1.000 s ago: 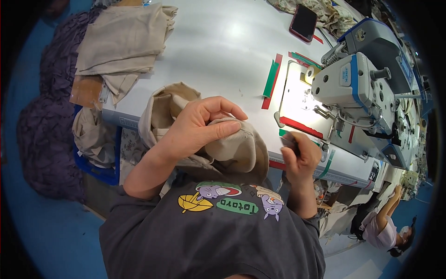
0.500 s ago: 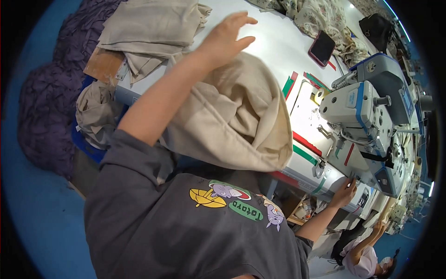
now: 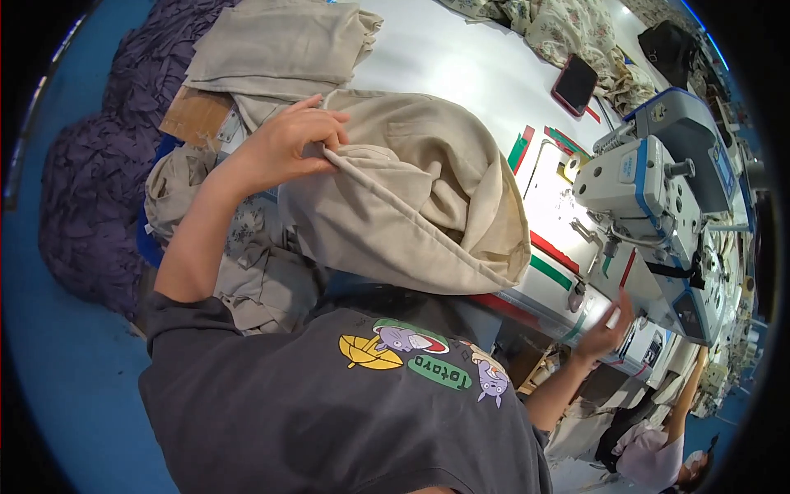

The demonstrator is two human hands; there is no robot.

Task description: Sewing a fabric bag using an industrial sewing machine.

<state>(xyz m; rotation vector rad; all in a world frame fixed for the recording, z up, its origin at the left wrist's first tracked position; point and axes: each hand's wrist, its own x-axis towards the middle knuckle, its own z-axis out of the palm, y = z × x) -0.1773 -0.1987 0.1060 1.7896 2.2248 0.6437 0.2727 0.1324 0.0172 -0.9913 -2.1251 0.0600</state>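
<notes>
Left hand (image 3: 298,138): thumb and fingers pinched on the edge of the beige cloth (image 3: 387,222), which spreads rightward from the fingertips over the table's (image 3: 444,62) front edge. Right hand (image 3: 607,328): fingers loosely parted, near that edge, apart from the cloth; contact with table cannot be told.

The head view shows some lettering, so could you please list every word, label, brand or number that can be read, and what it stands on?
Dark grey shirt: one word on a green patch, readable but not copied here.
Sewing machine: a pale blue label, too small and blurred to read.
Panel at the table's front edge: any markings too small to read.
</notes>
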